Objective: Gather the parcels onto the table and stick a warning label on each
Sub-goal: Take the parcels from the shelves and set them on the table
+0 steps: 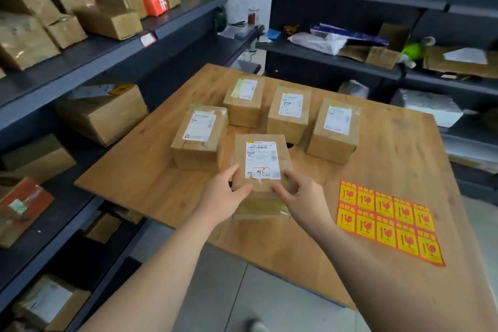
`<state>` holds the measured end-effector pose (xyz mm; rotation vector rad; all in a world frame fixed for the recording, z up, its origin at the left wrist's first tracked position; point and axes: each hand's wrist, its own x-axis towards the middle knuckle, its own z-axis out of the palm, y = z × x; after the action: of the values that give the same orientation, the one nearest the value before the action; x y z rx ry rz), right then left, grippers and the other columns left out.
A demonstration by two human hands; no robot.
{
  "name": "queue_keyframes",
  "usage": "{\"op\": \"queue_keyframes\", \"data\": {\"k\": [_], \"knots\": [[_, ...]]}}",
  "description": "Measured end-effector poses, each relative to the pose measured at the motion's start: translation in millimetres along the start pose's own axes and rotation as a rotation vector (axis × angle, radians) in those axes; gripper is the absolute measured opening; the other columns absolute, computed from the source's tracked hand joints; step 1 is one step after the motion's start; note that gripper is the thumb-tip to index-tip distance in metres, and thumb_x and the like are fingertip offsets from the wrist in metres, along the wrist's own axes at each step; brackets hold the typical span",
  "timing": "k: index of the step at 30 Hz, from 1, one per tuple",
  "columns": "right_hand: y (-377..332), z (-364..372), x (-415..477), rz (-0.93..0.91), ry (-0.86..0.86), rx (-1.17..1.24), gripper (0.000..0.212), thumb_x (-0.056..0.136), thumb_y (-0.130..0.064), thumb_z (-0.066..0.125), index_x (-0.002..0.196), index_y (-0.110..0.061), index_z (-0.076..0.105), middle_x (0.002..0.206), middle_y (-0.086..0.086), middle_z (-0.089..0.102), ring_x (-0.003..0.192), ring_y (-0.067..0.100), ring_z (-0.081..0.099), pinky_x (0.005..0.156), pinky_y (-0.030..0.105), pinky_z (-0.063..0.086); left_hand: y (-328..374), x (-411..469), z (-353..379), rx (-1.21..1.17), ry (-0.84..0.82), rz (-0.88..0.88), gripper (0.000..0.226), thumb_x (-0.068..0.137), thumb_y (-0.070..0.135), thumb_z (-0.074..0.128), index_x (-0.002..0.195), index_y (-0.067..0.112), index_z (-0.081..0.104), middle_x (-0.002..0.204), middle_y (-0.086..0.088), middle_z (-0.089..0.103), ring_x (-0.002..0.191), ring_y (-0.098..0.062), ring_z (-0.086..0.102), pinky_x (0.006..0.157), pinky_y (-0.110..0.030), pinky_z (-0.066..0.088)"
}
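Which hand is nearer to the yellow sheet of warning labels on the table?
Right. The right hand grips the front parcel at its near right corner, left of the sheet. The left hand grips its near left corner, farther from the sheet.

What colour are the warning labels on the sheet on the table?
The label sheet is yellow with red markings; head view.

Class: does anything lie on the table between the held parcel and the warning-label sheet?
Nothing visible does: only bare table separates the held parcel from the label sheet. The other parcels stand behind.
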<state>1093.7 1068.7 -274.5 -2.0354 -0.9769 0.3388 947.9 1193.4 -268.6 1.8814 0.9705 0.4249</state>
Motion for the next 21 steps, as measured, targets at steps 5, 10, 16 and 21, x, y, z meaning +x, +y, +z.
{"op": "queue_keyframes", "data": {"k": [5, 10, 16, 21], "knots": [[29, 8, 47, -0.035, -0.084, -0.059, 0.031, 0.083, -0.037, 0.067, 0.113, -0.029, 0.063, 0.098, -0.006, 0.061, 0.084, 0.009, 0.055, 0.07, 0.022, 0.04, -8, 45, 23, 0.044, 0.02, -0.073, 0.071, 0.082, 0.027, 0.072, 0.144, 0.016, 0.038, 0.139, 0.0, 0.051, 0.117, -0.011, 0.051, 0.093, -0.021, 0.038], [45, 20, 77, -0.015, -0.166, -0.086, 0.042, 0.083, -0.038, 0.067, 0.123, -0.029, 0.059, 0.108, -0.002, 0.059, 0.095, 0.017, 0.054, 0.082, 0.031, 0.045, -16, 72, 31, 0.123, 0.015, -0.104, 0.072, 0.084, 0.026, 0.069, 0.147, 0.018, 0.033, 0.148, -0.002, 0.041, 0.133, -0.017, 0.041, 0.109, -0.033, 0.034], [60, 30, 92, 0.003, -0.225, -0.086, 0.051, 0.081, -0.039, 0.069, 0.129, -0.033, 0.053, 0.127, 0.0, 0.05, 0.095, 0.01, 0.051, 0.086, 0.022, 0.04, -24, 84, 36, 0.165, 0.026, -0.132, 0.074, 0.085, 0.021, 0.068, 0.148, 0.019, 0.03, 0.149, 0.001, 0.038, 0.135, -0.017, 0.039, 0.11, -0.03, 0.032], [62, 34, 95, -0.025, -0.243, -0.13, 0.057, 0.082, -0.041, 0.067, 0.135, -0.036, 0.045, 0.131, 0.0, 0.045, 0.106, 0.015, 0.054, 0.084, 0.021, 0.039, -31, 83, 38, 0.205, 0.022, -0.137, 0.073, 0.086, 0.023, 0.067, 0.148, 0.021, 0.028, 0.149, 0.001, 0.038, 0.134, -0.017, 0.039, 0.109, -0.028, 0.032]]}}
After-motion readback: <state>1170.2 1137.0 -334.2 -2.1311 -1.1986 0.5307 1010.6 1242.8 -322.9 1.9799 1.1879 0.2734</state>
